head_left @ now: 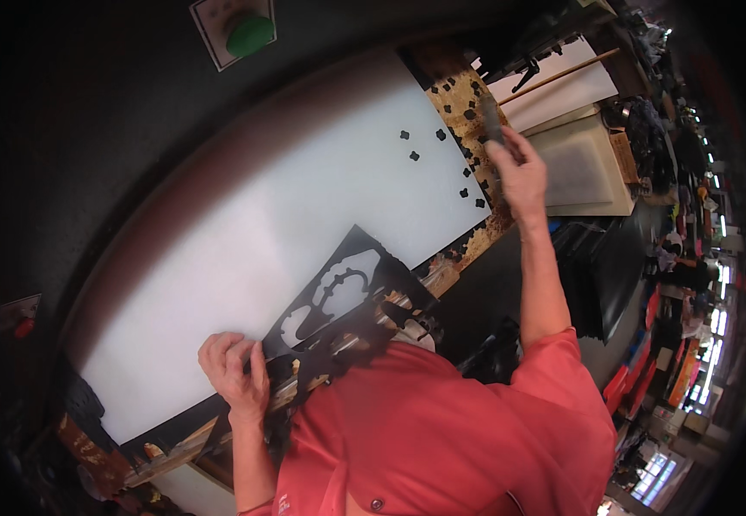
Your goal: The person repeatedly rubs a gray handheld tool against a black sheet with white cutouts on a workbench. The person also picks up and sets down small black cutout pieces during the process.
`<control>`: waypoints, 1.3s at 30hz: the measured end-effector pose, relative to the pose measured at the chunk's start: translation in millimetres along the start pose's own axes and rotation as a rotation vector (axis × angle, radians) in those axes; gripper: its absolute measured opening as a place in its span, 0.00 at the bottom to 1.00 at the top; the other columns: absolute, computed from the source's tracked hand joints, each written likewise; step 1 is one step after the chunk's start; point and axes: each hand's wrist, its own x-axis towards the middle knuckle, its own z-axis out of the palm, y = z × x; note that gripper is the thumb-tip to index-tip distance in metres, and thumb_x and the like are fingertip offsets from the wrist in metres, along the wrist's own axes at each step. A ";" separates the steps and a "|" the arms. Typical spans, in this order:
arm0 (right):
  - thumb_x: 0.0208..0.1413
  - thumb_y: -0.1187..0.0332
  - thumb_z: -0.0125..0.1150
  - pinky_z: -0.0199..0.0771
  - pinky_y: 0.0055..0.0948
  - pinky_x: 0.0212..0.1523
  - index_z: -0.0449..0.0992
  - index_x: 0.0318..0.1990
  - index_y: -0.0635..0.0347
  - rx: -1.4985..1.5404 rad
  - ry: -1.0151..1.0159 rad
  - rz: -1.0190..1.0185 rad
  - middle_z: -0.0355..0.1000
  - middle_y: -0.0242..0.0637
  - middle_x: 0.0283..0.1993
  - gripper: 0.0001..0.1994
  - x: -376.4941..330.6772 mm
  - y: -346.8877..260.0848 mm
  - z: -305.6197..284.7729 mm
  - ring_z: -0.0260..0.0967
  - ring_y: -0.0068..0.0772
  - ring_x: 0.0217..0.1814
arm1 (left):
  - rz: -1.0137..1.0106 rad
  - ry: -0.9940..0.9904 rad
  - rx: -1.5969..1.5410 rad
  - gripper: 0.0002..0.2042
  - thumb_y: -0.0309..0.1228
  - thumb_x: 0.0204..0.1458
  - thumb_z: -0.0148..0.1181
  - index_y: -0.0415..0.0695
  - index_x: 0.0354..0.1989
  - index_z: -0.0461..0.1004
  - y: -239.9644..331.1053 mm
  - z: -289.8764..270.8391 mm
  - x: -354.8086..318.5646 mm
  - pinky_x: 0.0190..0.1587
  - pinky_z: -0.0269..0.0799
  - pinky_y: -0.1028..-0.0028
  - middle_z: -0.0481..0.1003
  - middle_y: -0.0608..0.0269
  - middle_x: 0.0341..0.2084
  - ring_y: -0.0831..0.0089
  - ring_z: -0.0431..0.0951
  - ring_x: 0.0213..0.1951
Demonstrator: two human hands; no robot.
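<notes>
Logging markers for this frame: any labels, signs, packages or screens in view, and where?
Square sign plate: top edge, on the dark surface above the white table; pale with a dark border, a round green button on it.
No packages or screens are clearly in view.

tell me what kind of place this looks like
Probably a cutting workshop or small factory: a large white cutting board, a black sheet with shapes cut out under the left hand, small black cut pieces, and crowded work aisles at the right.

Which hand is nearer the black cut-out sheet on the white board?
Left. The left hand touches the black cut-out sheet at its lower-left corner; the right hand is far off, up at the board's right edge.
</notes>
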 end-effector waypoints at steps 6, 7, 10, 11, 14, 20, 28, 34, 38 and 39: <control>0.76 0.52 0.40 0.84 0.48 0.54 0.65 0.71 0.74 1.065 -0.345 0.184 0.75 0.61 0.62 0.32 5.8 -59.9 -44.0 0.77 0.52 0.62 | -0.032 -0.008 0.038 0.12 0.17 0.50 0.72 0.43 0.39 0.76 4.0 2.9 2.9 0.54 0.69 0.54 0.76 0.55 0.41 0.50 0.74 0.49; 0.75 0.52 0.40 0.84 0.49 0.54 0.64 0.72 0.74 1.147 -0.389 0.173 0.74 0.61 0.63 0.32 4.4 -64.7 -40.7 0.77 0.54 0.62 | -0.033 -0.003 0.043 0.12 0.17 0.50 0.72 0.43 0.39 0.76 4.4 3.6 3.3 0.54 0.69 0.54 0.76 0.55 0.41 0.50 0.74 0.49; 0.74 0.50 0.46 0.82 0.49 0.51 0.59 0.77 0.67 1.476 -0.610 0.202 0.70 0.64 0.64 0.34 0.5 -63.7 -17.0 0.72 0.58 0.61 | -0.033 0.011 0.059 0.12 0.17 0.50 0.72 0.43 0.39 0.76 4.6 4.9 4.4 0.54 0.69 0.54 0.76 0.56 0.40 0.51 0.74 0.48; 0.74 0.51 0.46 0.82 0.50 0.51 0.61 0.75 0.66 1.493 -0.646 0.278 0.71 0.63 0.63 0.32 -2.4 -55.4 0.3 0.72 0.59 0.61 | -0.033 0.017 0.070 0.12 0.17 0.50 0.72 0.43 0.39 0.76 4.3 4.7 4.4 0.54 0.69 0.55 0.76 0.56 0.40 0.51 0.74 0.48; 0.75 0.53 0.45 0.83 0.48 0.49 0.66 0.70 0.67 1.249 -0.369 0.920 0.71 0.63 0.62 0.28 -3.3 -36.4 34.2 0.74 0.58 0.59 | -0.051 0.017 0.064 0.09 0.19 0.54 0.70 0.42 0.38 0.77 4.4 3.9 3.4 0.53 0.70 0.57 0.76 0.56 0.41 0.53 0.74 0.48; 0.77 0.52 0.46 0.88 0.38 0.39 0.74 0.63 0.69 0.745 -0.442 0.484 0.82 0.48 0.45 0.27 -21.5 -45.8 34.5 0.83 0.36 0.41 | -0.060 0.017 0.054 0.09 0.18 0.53 0.71 0.42 0.37 0.76 3.9 4.2 2.4 0.53 0.70 0.57 0.76 0.56 0.40 0.53 0.74 0.48; 0.71 0.60 0.60 0.81 0.27 0.42 0.78 0.62 0.69 0.437 -0.476 0.269 0.77 0.37 0.44 0.22 -65.5 -51.3 57.6 0.75 0.23 0.39 | -0.040 0.033 0.043 0.11 0.18 0.51 0.72 0.43 0.39 0.77 2.5 4.8 1.8 0.54 0.69 0.55 0.76 0.57 0.40 0.51 0.74 0.48; 0.55 0.65 0.76 0.79 0.42 0.56 0.76 0.62 0.76 -0.522 -0.251 -0.798 0.74 0.54 0.55 0.30 -78.2 -34.4 78.7 0.76 0.52 0.53 | -0.039 0.032 0.043 0.11 0.18 0.51 0.72 0.44 0.39 0.77 2.5 6.2 2.0 0.53 0.69 0.55 0.76 0.57 0.40 0.52 0.74 0.48; 0.59 0.71 0.70 0.79 0.41 0.61 0.81 0.54 0.77 -0.321 -0.333 -0.652 0.78 0.58 0.58 0.19 -74.8 -15.8 69.1 0.78 0.57 0.58 | -0.046 0.033 0.043 0.09 0.18 0.54 0.71 0.42 0.38 0.77 3.4 5.5 2.1 0.53 0.70 0.57 0.76 0.57 0.40 0.53 0.74 0.48; 0.62 0.76 0.66 0.81 0.38 0.59 0.83 0.52 0.74 -0.257 -0.339 -0.586 0.80 0.55 0.57 0.13 -70.7 -11.1 63.8 0.81 0.52 0.57 | -0.049 0.026 0.043 0.09 0.18 0.53 0.71 0.42 0.38 0.77 3.5 5.6 2.3 0.53 0.70 0.58 0.76 0.57 0.40 0.53 0.74 0.48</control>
